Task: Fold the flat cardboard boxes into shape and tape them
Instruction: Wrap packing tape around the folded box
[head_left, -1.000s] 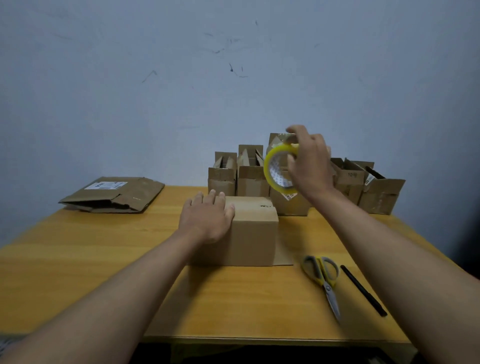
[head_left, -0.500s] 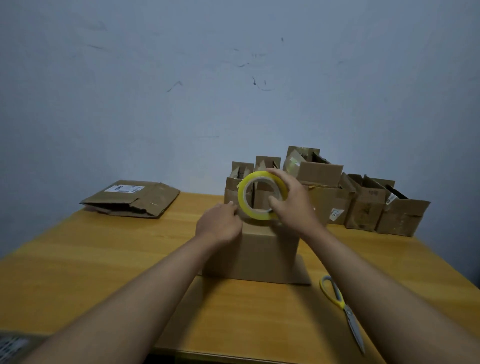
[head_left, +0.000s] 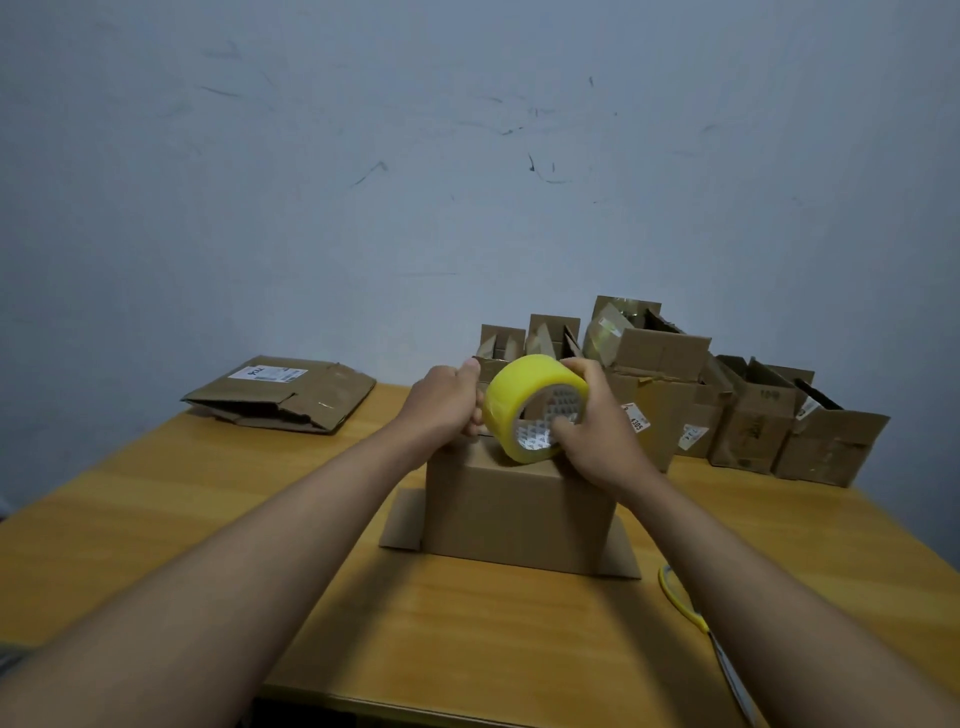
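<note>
A folded cardboard box (head_left: 519, 512) stands in the middle of the wooden table (head_left: 156, 519), its bottom flaps spread flat at both sides. A yellow tape roll (head_left: 524, 395) sits tilted on the box's top. My right hand (head_left: 597, 421) grips the roll from the right, with fingers in its core. My left hand (head_left: 447, 402) rests on the box's top left edge; its curled fingers touch the roll's left side, and whether they pinch the tape end is hidden.
A stack of flat cardboard boxes (head_left: 283, 392) lies at the table's far left. Several folded open boxes (head_left: 748, 421) line the far edge against the wall. Yellow-handled scissors (head_left: 691, 613) lie at the right, partly under my right forearm.
My right hand brought the tape roll down from the air onto the box top. My left hand slid from the box's top to the roll's left side. The view tilted up.
</note>
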